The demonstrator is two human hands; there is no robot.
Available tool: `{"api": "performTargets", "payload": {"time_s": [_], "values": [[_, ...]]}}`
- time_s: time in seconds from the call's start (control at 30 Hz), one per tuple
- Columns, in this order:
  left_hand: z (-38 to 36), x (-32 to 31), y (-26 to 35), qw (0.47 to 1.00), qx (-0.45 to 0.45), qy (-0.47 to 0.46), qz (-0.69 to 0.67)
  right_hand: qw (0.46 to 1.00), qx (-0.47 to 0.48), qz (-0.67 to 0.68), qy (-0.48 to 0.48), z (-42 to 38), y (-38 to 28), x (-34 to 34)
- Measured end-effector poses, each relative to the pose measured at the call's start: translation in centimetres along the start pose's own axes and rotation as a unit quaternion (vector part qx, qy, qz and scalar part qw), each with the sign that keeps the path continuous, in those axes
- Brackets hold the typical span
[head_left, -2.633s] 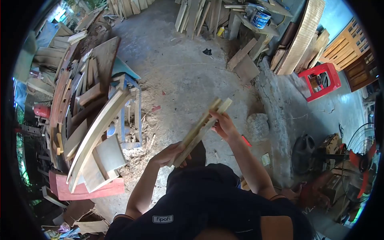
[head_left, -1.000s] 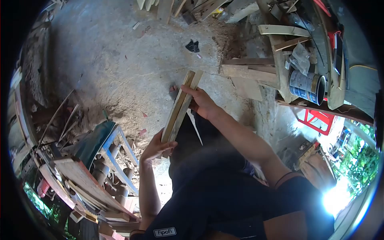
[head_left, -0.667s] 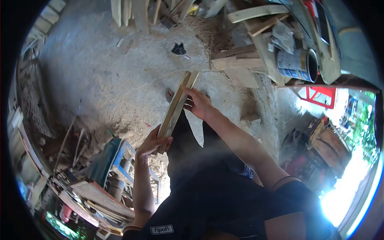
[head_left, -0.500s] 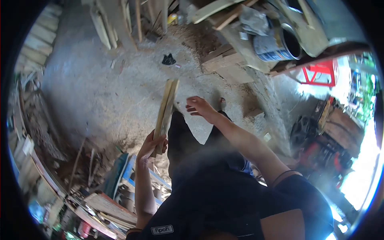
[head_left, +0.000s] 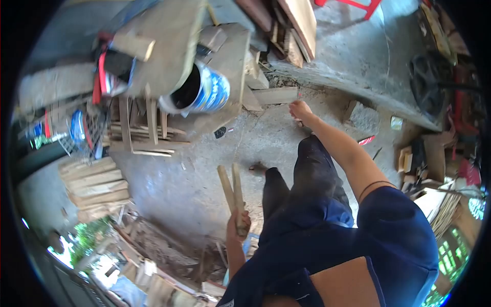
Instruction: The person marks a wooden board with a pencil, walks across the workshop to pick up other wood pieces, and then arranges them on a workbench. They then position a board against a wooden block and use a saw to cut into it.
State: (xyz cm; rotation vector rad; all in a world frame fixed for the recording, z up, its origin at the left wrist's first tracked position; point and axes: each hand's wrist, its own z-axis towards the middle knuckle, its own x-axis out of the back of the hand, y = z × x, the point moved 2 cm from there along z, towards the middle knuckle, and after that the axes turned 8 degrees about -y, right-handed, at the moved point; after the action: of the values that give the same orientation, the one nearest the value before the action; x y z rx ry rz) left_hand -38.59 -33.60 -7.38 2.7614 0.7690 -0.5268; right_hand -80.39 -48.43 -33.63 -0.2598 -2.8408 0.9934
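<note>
My left hand (head_left: 239, 225) is wrapped round the lower ends of two narrow wooden strips (head_left: 237, 189). The strips point up and away from me, and their far ends spread apart in a narrow V. Off to the right, my right hand (head_left: 300, 111) hangs in the air over the floor with its fingers curled in. I see nothing held in it. Beyond it lies a flat wooden board (head_left: 276, 95) at the foot of the concrete step.
A blue and white bucket (head_left: 212, 89) stands on a wooden bench (head_left: 236, 66) ahead. Stacked planks (head_left: 94, 181) lie at the left. A concrete ledge (head_left: 353, 79) runs along the right, with a concrete block (head_left: 364, 116) below it. A red plastic stool (head_left: 358, 6) is farther off.
My body and view have turned to the right, bringing the bucket bench to the left. The two strips, close together before, now spread apart at the far ends. My right hand has swung outward.
</note>
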Motion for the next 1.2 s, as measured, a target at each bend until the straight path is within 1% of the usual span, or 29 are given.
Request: {"api": "performTargets", "payload": {"time_s": [0.03,0.1,0.17,0.2,0.23,0.27,0.33,0.37,0.43,0.5,0.53,0.57,0.6,0.63,0.67,0.7,0.73,0.77,0.83,0.87,0.9,0.97,1.0,1.03,1.1,1.13,1.17,1.2], "values": [[-0.5,-2.3,-0.5,0.999,0.012,0.015,0.040,0.999,0.021,-0.043,-0.006,2.2,-0.2,-0.1],[-0.8,-4.8,-1.5,0.996,0.033,0.031,0.073,0.988,0.076,-0.132,0.033,4.4,-3.2,-0.3],[-0.8,-6.5,-1.9,0.989,0.042,0.070,0.127,0.983,0.142,-0.071,0.091,6.5,-6.1,-1.3],[-0.8,-7.7,-2.1,0.978,0.044,0.077,0.189,0.980,0.158,-0.080,0.094,8.8,-7.3,-1.7],[-0.5,-7.8,-2.5,0.977,0.044,0.083,0.193,0.976,0.175,-0.091,0.096,10.8,-8.5,-2.1],[-0.5,-7.4,-3.1,0.974,0.062,0.106,0.191,0.977,0.173,-0.085,0.091,12.4,-9.4,-3.2],[-0.7,-7.7,-4.1,0.964,0.080,0.140,0.213,0.958,0.151,-0.045,0.242,14.3,-12.5,-3.6],[-0.8,-8.0,-4.6,0.957,0.081,0.150,0.236,0.957,0.153,-0.040,0.241,15.3,-13.8,-3.3],[-1.3,-4.5,-5.7,0.956,0.123,0.175,0.199,0.966,0.159,-0.045,0.198,17.4,-16.2,-3.0],[-1.9,-1.9,-7.0,0.952,0.161,0.231,0.117,0.966,0.168,-0.027,0.195,20.5,-16.9,-3.5],[-1.9,-2.9,-7.4,0.947,0.145,0.239,0.159,0.959,0.208,-0.062,0.184,22.4,-16.8,-3.8],[-1.5,-2.6,-8.0,0.948,0.142,0.236,0.157,0.948,0.248,-0.099,0.174,24.8,-16.7,-4.3],[-1.8,-1.8,-8.8,0.954,0.136,0.230,0.134,0.947,0.198,-0.178,0.177,29.4,-15.9,-5.3],[-2.3,-1.1,-9.5,0.959,0.133,0.226,0.111,0.947,0.196,-0.180,0.179,27.9,-17.0,-4.3],[-2.6,0.4,-10.1,0.956,0.129,0.229,0.130,0.952,0.166,-0.208,0.153,26.1,-17.8,-3.5],[-3.4,-0.2,-10.3,0.955,0.133,0.233,0.126,0.954,0.137,-0.236,0.125,24.5,-18.2,-3.2],[-3.1,-1.4,-10.1,0.956,0.154,0.214,0.129,0.922,0.178,-0.310,0.152,24.3,-18.3,-3.4],[-3.1,-2.4,-10.0,0.956,0.174,0.198,0.130,0.921,0.178,-0.311,0.150,24.2,-18.3,-3.6],[-2.7,-3.8,-10.1,0.952,0.171,0.206,0.146,0.888,0.349,-0.247,0.170,21.4,-19.1,-3.0],[-2.4,-4.5,-10.3,0.948,0.166,0.212,0.167,0.873,0.404,-0.225,0.156,20.0,-19.8,-2.4],[-2.2,-5.1,-10.4,0.944,0.162,0.217,0.188,0.874,0.401,-0.227,0.155,19.4,-19.9,-2.4],[-1.8,-6.3,-10.7,0.935,0.151,0.224,0.232,0.900,0.423,-0.063,0.084,18.4,-20.5,-2.1],[-1.6,-6.8,-10.8,0.929,0.144,0.226,0.254,0.888,0.435,-0.094,0.118,13.3,-21.7,-0.4],[-1.5,-7.2,-10.8,0.924,0.135,0.228,0.276,0.887,0.436,-0.095,0.119,10.5,-21.9,0.3],[-1.3,-7.9,-10.7,0.918,0.125,0.227,0.301,0.912,0.401,-0.053,0.072,8.0,-21.5,1.1],[-1.1,-8.1,-10.5,0.916,0.122,0.224,0.309,0.910,0.385,-0.087,0.127,7.6,-20.7,0.5],[-1.0,-8.2,-10.4,0.914,0.119,0.221,0.318,0.897,0.399,-0.066,0.177,6.1,-20.0,0.3],[-0.9,-7.6,-10.1,0.915,0.119,0.218,0.319,0.896,0.397,-0.072,0.184,5.0,-19.1,0.2]]}}
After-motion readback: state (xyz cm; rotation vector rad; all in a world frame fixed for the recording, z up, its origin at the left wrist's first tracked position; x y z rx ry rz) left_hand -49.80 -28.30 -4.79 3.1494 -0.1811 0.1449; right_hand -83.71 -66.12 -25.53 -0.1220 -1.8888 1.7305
